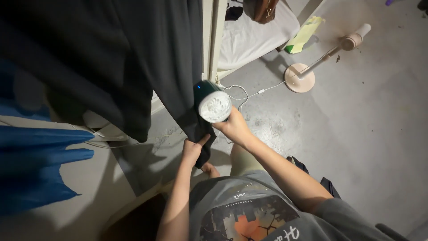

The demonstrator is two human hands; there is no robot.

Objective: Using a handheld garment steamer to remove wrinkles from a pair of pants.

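At the far left a bright blue cloth (31,165) hangs in folds, its ragged lower edge over pale floor. Beside it a large dark hanging garment of soft black fabric (120,58) fills the upper left and tapers down to a narrow lower end near the middle of the view.

The left hand (192,149) comes up from below on a bare forearm held nearly upright, and its fingers are closed around that lower end of the garment, pinching it and drawing it down taut. Just to the right, the right hand (232,127) reaches in from a forearm that slants up from the lower right; it is wrapped around the handle of a dark green handheld garment steamer with a round white ribbed end (213,103), whose body is pressed against the right edge of the fabric, just above the left hand. A small blue light glows on the steamer's side. A white cord (249,96) trails from behind the steamer across the floor.

Behind the garment's edge stands a pale upright post (213,40), and past it a white mattress (254,40) with a brown bag on top. Right of the hands the grey concrete floor (365,134) lies open, with only a cream floor fan with a round base (307,73) lying tipped, well apart from the hands.
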